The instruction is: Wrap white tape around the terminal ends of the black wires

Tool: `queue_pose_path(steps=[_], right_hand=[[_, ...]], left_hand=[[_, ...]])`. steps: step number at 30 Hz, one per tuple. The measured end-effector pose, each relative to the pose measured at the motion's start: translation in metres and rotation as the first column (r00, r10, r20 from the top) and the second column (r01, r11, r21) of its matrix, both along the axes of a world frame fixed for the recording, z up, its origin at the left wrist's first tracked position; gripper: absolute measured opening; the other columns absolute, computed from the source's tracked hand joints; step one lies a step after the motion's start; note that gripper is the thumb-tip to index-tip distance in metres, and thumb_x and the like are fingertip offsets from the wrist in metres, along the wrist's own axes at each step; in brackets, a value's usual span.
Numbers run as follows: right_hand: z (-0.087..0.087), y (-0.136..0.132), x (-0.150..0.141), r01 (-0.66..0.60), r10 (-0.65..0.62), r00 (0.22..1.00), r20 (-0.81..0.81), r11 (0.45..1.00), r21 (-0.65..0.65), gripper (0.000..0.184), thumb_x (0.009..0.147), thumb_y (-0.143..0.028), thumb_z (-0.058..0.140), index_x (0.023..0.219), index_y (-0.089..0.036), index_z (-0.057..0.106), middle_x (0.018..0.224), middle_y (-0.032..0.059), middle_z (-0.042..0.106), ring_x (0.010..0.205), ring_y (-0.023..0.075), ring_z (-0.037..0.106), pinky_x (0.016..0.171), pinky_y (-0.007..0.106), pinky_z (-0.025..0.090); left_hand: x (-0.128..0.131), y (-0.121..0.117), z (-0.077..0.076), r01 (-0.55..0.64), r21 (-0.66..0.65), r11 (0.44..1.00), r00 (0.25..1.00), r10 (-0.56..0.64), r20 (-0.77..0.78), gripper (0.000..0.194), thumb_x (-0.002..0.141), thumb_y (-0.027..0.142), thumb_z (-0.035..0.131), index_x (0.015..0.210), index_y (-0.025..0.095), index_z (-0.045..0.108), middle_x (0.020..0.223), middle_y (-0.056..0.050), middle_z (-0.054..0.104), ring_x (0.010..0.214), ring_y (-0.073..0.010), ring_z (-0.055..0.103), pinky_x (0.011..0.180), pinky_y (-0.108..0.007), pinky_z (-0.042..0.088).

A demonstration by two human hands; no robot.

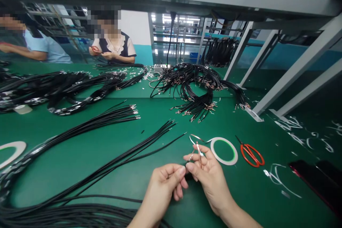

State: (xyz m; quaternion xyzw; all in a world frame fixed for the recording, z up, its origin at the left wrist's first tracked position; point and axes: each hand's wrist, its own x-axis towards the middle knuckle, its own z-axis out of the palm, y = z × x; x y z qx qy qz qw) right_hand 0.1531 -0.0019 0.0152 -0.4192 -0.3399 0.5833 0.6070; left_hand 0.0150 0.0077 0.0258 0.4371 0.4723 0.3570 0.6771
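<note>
My left hand (168, 182) is closed, its thumb and forefinger pinching the end of a black cable that is mostly hidden by the fingers. Right beside it, my right hand (205, 171) pinches the same cable end, and a thin shiny copper-coloured strip (198, 148) stands up between its fingers. A narrow tape ribbon curls from the white tape roll (234, 154) toward my right fingertips. Red-handled scissors (252, 155) lie to the right of the roll. Several loose black cables (128, 155) with stripped tips stretch across the green table (107, 185) left of my hands.
Tangled black cable bundles (197, 74) lie at the back, more (66, 85) at the left. Another tape roll (18, 146) sits at the left edge. White scraps (291, 124) litter the right side near slanted metal legs (296, 64). Two people (114, 48) sit across the table.
</note>
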Motion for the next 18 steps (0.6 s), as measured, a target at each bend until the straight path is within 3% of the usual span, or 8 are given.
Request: queue_pose_path(steps=[5,11,15,18], right_hand=[[0.0022,0.001,-0.0016,0.087,-0.087,0.996,-0.004,0.996,0.006,0.037,0.08,-0.03,0.07,0.11,-0.022,0.051,0.08,0.0005,0.066,0.051,0.008,0.047,0.049,0.02,0.038],[-0.0001,0.0009,-0.0044,-0.01,0.008,0.999,-0.048,1.0,-0.022,0.046,0.073,-0.028,0.077,0.109,-0.023,0.05,0.08,0.0015,0.067,0.06,0.0119,0.057,0.051,0.021,0.041],[0.0013,0.0028,-0.0011,0.049,-0.049,0.998,-0.028,0.999,-0.015,0.039,0.079,-0.03,0.071,0.111,-0.021,0.049,0.087,0.0038,0.068,0.052,0.0071,0.048,0.05,0.02,0.038],[0.0019,0.0021,-0.0025,0.055,-0.055,0.998,-0.016,0.998,-0.014,0.041,0.078,-0.029,0.073,0.111,-0.02,0.05,0.08,0.0015,0.066,0.054,0.0082,0.049,0.05,0.02,0.039]], left_hand=[[0.001,0.0001,-0.0013,-0.006,-0.013,1.0,1.0,0.006,0.005,0.034,0.074,0.044,0.068,0.078,0.01,0.068,0.054,0.0,0.061,0.039,-0.005,0.045,0.039,-0.015,0.033],[-0.0005,-0.0004,0.0001,0.021,-0.048,0.999,0.997,-0.018,0.069,0.034,0.076,0.044,0.065,0.073,0.011,0.066,0.051,0.0,0.059,0.035,-0.0044,0.043,0.036,-0.015,0.031],[-0.0012,0.0,0.003,0.024,-0.064,0.998,0.996,-0.019,0.083,0.033,0.075,0.044,0.066,0.076,0.011,0.068,0.05,0.0,0.059,0.035,-0.0041,0.042,0.036,-0.014,0.03],[0.0001,0.0003,0.0047,0.037,-0.044,0.998,0.998,-0.034,0.06,0.034,0.076,0.044,0.065,0.074,0.011,0.067,0.05,0.0,0.059,0.036,-0.0045,0.043,0.036,-0.015,0.031]])
